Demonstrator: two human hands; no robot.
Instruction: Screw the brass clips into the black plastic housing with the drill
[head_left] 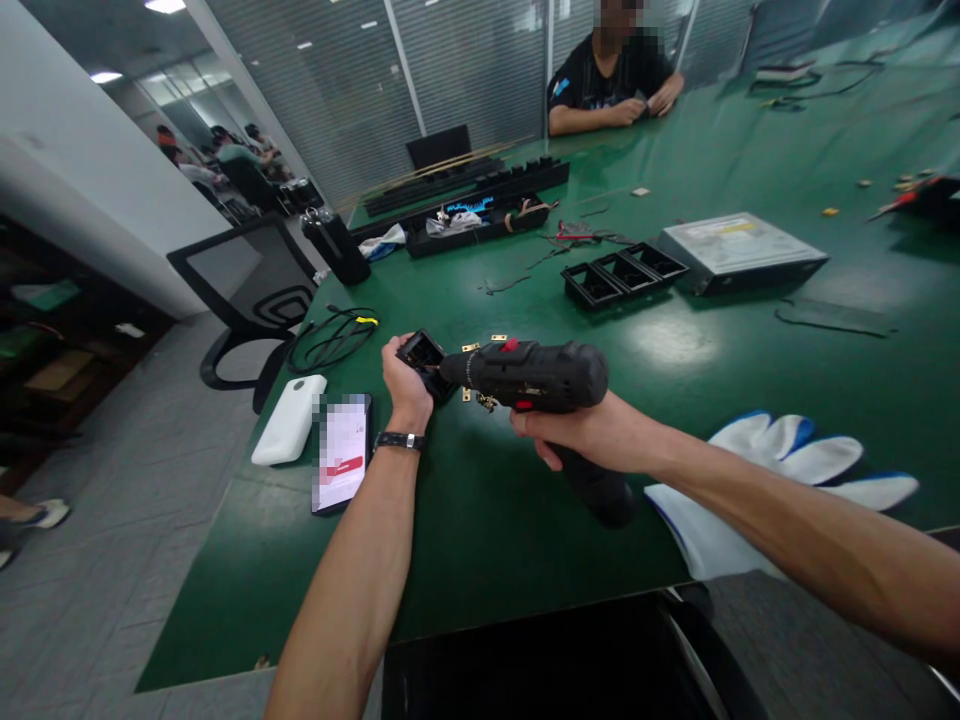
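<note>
My right hand [581,435] grips a black cordless screwdriver [540,378] with red accents, its tip pointing left. My left hand [405,385] holds a small black square socket frame [424,357] just above the green table [487,520], and the tool's tip meets that frame. A few small brass parts [480,345] lie on the table right behind the tool. A dark band sits on my left wrist.
A phone [341,452] and a white power bank [290,419] lie left of my left arm. A white-and-blue work glove [780,470] lies at right. Further back are a black triple frame [622,272], a grey drive box [739,250], cables [334,338], long black strips [465,185], an office chair [247,290]. A person sits at the far end.
</note>
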